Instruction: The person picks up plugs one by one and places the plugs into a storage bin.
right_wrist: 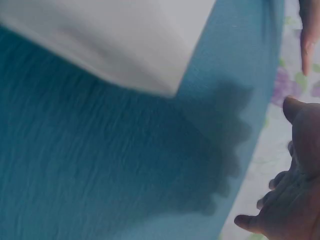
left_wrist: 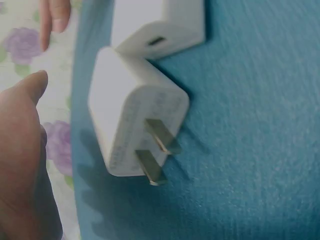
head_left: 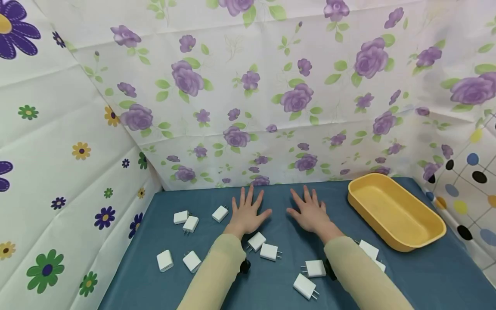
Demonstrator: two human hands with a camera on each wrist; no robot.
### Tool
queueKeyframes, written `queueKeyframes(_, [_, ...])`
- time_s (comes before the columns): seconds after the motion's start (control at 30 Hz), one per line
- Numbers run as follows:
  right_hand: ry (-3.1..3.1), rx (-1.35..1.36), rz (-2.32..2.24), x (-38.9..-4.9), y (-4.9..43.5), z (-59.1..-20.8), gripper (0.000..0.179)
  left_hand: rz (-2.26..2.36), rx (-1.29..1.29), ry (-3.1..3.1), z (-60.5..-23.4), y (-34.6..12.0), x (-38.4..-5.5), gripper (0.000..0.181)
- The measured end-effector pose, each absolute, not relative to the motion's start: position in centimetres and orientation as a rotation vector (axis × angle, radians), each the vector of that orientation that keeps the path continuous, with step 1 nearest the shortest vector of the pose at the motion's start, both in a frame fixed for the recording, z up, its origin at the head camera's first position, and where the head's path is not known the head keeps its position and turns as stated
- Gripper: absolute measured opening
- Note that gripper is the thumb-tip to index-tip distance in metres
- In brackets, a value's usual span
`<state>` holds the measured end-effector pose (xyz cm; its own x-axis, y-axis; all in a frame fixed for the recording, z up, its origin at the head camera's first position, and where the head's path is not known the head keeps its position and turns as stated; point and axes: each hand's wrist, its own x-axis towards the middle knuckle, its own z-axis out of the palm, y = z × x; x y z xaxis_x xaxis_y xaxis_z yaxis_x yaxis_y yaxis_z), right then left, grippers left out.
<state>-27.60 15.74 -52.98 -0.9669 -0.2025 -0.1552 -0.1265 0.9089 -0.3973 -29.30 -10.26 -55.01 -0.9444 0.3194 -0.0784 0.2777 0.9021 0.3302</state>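
Observation:
My left hand (head_left: 246, 215) is spread with fingers straight near the table's far edge, holding nothing. To its right my right hand (head_left: 308, 212) is also spread, palm down and bare of any object. Below the left hand, two white plug chargers (head_left: 270, 252) lie touching or nearly so; the left wrist view shows one charger's metal prongs (left_wrist: 157, 137) up close. Near the right forearm lie more chargers (head_left: 315, 268), and a blurred white charger (right_wrist: 130, 40) fills the top of the right wrist view. Some chargers (head_left: 369, 249) are partly hidden by the right sleeve.
A yellow plastic tub (head_left: 395, 211) stands at the right on the blue tabletop (head_left: 271, 292). Several further white chargers (head_left: 165, 261) are scattered at the left. Flower-printed sheets (head_left: 248, 86) hang behind the table and along its left side; a dotted sheet (head_left: 465, 189) is on the right.

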Motion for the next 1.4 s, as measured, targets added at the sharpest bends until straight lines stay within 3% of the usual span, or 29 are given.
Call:
queueKeyframes(0.3, [2.903, -0.372, -0.821, -25.4, 19.7, -50.6, 0.062, 0.681, 0.528, 2.932, -52.5, -11.2, -27.4, 0.082])
queueKeyframes(0.73, [2.993, -0.243, -0.999, -21.8, 26.1, -48.5, 0.053, 1.17, 0.514, 2.954, -51.4, -11.7, -25.6, 0.065])
queueKeyframes(1.1, [3.171, 0.032, -0.966, -18.9, 31.9, -48.0, 0.053, 1.541, 0.522, 2.91, -51.0, -11.1, -24.7, 0.05])
queueKeyframes(1.4, [3.171, 0.378, -0.869, -16.7, 36.2, -49.0, 0.063, 1.716, 0.504, 2.797, -51.1, -11.1, -23.6, 0.051])
